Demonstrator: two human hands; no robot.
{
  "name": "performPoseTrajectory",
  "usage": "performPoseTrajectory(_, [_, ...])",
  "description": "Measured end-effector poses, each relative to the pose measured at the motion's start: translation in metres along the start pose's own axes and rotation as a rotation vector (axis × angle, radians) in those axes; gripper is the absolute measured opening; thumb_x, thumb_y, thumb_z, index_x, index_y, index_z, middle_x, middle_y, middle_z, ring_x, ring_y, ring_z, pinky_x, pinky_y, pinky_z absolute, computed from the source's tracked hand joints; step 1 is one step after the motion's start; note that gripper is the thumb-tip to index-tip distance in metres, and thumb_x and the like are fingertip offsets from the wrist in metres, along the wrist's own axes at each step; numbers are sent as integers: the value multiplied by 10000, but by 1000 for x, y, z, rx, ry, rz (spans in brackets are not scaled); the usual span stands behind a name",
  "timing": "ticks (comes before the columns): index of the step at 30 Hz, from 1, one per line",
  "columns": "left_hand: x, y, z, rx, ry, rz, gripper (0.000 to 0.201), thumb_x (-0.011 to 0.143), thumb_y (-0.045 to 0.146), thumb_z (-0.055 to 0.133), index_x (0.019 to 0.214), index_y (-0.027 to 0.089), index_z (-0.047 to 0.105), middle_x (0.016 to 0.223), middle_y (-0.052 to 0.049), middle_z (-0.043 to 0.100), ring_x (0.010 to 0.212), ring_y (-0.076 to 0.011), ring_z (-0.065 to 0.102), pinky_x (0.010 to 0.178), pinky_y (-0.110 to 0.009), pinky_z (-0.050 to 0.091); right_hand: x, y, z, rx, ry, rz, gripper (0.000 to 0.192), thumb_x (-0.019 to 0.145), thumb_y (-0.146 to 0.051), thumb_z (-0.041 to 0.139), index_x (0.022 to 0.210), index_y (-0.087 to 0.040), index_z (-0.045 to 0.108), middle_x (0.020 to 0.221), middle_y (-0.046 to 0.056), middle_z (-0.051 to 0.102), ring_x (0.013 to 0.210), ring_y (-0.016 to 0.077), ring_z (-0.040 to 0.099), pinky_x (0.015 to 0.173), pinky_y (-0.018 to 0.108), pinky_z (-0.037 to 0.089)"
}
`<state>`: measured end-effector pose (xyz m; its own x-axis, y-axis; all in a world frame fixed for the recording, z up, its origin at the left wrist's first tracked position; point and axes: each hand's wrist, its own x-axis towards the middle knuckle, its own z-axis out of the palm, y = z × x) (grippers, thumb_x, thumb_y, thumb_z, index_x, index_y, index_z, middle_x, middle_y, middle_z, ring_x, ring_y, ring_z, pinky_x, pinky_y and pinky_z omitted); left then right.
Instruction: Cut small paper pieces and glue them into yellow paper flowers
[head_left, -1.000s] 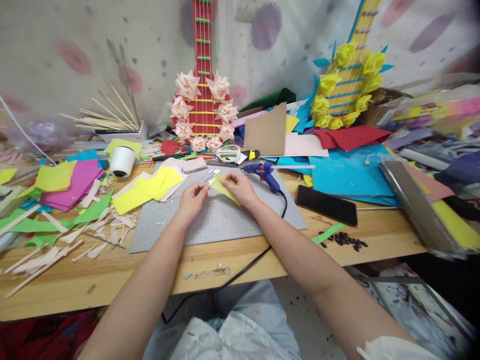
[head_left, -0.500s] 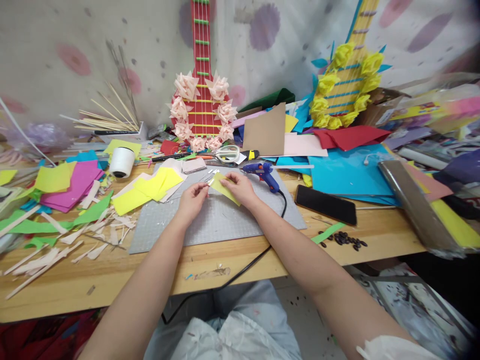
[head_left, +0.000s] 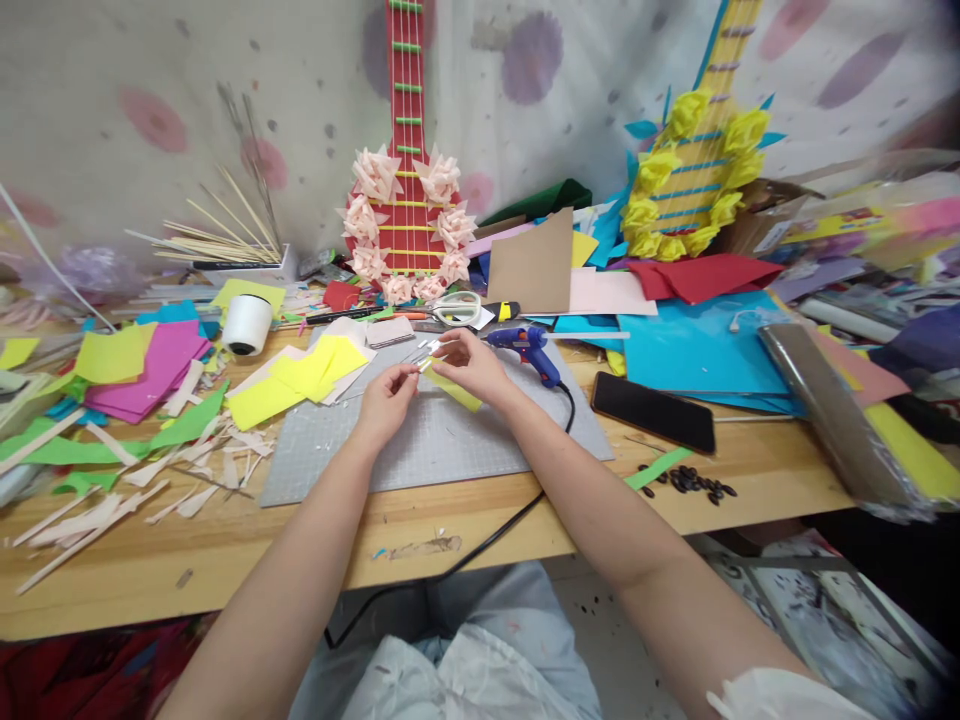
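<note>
Above the grey cutting mat, my two hands almost meet. My right hand is closed on a piece of yellow paper, which hangs below its fingers. My left hand pinches at the paper's left end, where something small and pale shows; I cannot make out what it is. Right of my hands a blue glue gun lies on its side, a white glue stick in its back. Scissors with pale handles lie behind my hands.
Yellow sheets and pink paper scraps lie left. A phone, black beads and blue sheets lie right. Behind stand a red paper guitar and a yellow one. The glue gun's cord crosses the table edge.
My right hand's fingers have shifted left over the top of the yellow paper, which now shows less and sits lower beneath them. My left hand stays nearly in place.
</note>
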<state>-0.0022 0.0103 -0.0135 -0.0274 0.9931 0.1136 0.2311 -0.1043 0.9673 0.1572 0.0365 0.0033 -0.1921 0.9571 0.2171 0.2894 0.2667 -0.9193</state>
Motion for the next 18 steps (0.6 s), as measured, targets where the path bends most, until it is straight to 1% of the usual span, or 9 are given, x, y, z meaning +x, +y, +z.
performPoseTrajectory(3, [0,0,1,15,9,31,206,702,308,562,846,182,638,585,22,539,551,-110,463,560,-231,354,5,-2,4,10,-81,-28,428,636,-270,649,1019,-211,468,935,12,641,818,120,599,750,271,446])
performPoseTrajectory(5, [0,0,1,22,4,54,199,708,305,558,842,182,639,583,21,539,552,-112,464,564,-233,357,7,-2,5,15,-105,-19,441,638,-254,646,1037,-213,462,899,-1,643,819,121,600,755,270,443])
performPoseTrajectory(8, [0,-2,2,31,-7,82,194,719,304,549,841,182,637,588,18,543,554,-113,466,561,-234,359,8,-3,4,13,-109,11,456,628,-264,652,1042,-210,470,796,-28,631,747,122,597,720,267,445])
performPoseTrajectory(10, [0,-3,3,28,-5,79,189,720,302,547,839,183,634,588,19,543,552,-113,466,560,-234,360,9,-3,2,32,-106,26,460,618,-264,654,1038,-208,475,762,-39,618,707,120,589,692,262,448])
performPoseTrajectory(18, [-1,2,3,37,-2,59,191,730,307,533,840,182,628,587,19,533,538,-108,452,560,-235,362,10,-6,1,130,-84,81,426,596,-224,643,992,-216,485,755,-50,606,674,112,571,648,253,454])
